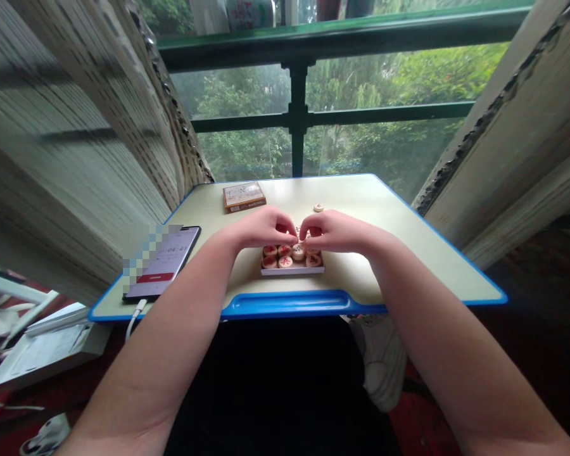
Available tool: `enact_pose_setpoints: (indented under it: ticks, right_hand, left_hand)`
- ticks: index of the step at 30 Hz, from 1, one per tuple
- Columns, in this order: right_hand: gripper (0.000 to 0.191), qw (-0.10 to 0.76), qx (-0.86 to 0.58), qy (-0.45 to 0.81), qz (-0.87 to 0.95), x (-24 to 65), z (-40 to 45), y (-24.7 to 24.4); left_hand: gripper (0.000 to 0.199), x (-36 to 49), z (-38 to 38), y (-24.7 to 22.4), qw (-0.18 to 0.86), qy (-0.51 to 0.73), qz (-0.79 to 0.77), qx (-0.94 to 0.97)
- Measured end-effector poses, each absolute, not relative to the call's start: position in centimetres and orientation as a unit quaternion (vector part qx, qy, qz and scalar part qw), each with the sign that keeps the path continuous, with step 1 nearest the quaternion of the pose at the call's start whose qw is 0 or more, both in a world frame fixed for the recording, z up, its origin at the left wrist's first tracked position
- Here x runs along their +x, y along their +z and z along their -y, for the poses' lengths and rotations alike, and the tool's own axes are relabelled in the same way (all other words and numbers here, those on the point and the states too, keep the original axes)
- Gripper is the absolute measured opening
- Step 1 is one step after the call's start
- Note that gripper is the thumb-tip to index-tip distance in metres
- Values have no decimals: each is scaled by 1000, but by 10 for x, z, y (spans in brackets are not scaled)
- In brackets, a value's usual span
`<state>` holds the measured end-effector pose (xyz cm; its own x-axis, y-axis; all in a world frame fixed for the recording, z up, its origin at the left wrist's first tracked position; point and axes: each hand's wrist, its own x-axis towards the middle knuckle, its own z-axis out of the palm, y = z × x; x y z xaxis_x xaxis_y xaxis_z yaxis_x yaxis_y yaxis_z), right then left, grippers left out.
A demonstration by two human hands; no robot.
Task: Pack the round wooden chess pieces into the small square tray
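Note:
A shallow white-edged box (292,271) full of round wooden xiangqi pieces (285,261) lies near the front middle of the table, some marked in red and some in black. Over its left side, my left hand (266,227) is bent with thumb and fingers closed at the pieces. From the right, my right hand (330,231) does the same, and the fingertips of both meet close together around a xiangqi piece (299,251) near the box's middle. My fingers hide part of the rear rows. One loose xiangqi piece (318,208) rests on the table behind my right hand.
The small table (408,266) has a blue rim and a blue front groove (289,303). A brown box lid (244,197) lies at the back left. On the left is a phone (164,263) with a white cable (137,313). Curtains flank the window behind.

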<state>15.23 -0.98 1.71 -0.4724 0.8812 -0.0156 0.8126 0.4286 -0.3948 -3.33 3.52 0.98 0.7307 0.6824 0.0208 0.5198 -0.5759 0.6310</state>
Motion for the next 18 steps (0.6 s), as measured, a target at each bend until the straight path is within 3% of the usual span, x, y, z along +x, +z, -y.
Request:
enact_pose_setpoints:
  ticks: [18]
  right_hand:
    - [25, 108, -513, 134, 841, 152, 5, 13]
  left_hand:
    - [24, -33, -36, 9, 246, 108, -356, 895]
